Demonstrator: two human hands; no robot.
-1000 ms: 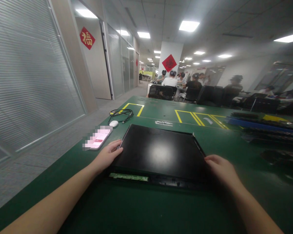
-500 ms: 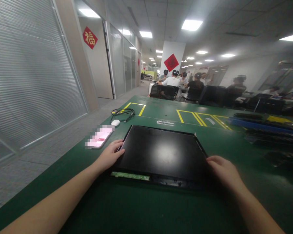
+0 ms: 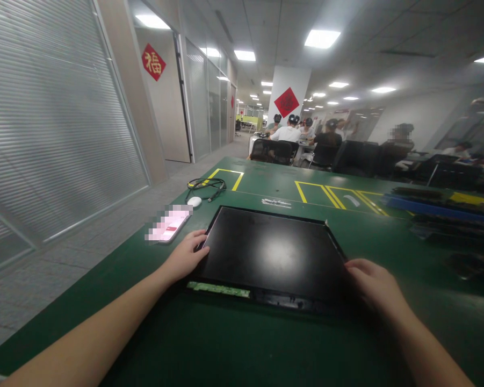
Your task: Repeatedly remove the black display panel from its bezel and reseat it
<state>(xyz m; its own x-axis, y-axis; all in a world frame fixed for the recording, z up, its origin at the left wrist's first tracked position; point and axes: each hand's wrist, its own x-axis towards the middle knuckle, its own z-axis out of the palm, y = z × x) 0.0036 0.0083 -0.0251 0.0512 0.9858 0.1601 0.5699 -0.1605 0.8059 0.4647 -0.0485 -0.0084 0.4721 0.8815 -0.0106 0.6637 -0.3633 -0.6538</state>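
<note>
A black display panel (image 3: 261,252) lies in front of me, its glossy dark face up and reflecting a ceiling light. Along its near edge runs a strip of green circuit board (image 3: 219,289). My left hand (image 3: 189,255) grips the panel's left edge, thumb on top and fingers around the side. At the right edge, my right hand (image 3: 373,277) is closed on the frame, with its fingertips partly hidden beneath. A pink-screened phone (image 3: 171,226), blurred in part, rests left of my left hand.
The green table (image 3: 261,349) carries yellow tape outlines. A black cable (image 3: 205,188) and a white mouse-like object (image 3: 194,202) sit at the far left. Dark parts with a blue tray (image 3: 431,206) are stacked at the right. People (image 3: 286,131) sit beyond the table among chairs.
The whole view has shifted slightly, so everything appears a little further right. Both hands keep the same hold on the display panel.
</note>
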